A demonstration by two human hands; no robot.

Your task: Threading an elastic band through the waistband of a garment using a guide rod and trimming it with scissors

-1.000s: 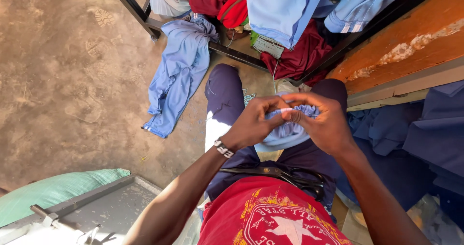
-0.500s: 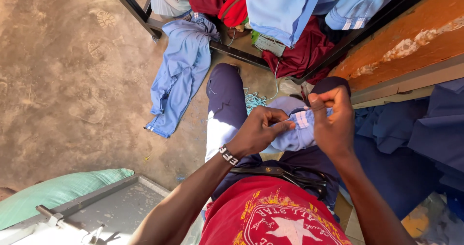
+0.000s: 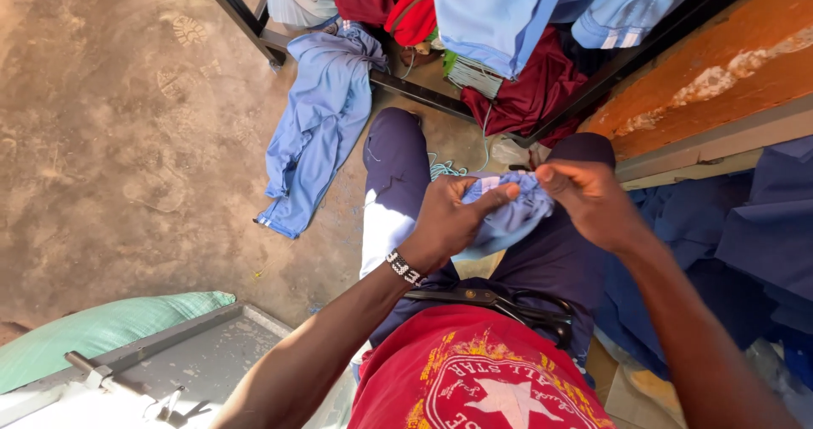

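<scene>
Head view: right hand now lower.

Right hand dropped from its raised pinch at 12 o'clock, now level with left hand. Light blue cloth bunched again between both. Left thumb now stretched across cloth toward 3 o'clock.

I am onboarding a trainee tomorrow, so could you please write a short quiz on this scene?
1. True or false: both hands grip the small light-blue fabric piece.
2. What lies across the lap? A) black metal scissors B) a ruler
3. Which wrist wears the beaded bracelet?

Key:
1. True: left hand and right hand pinch it.
2. A, the black metal scissors.
3. The left, with the bracelet.
</scene>
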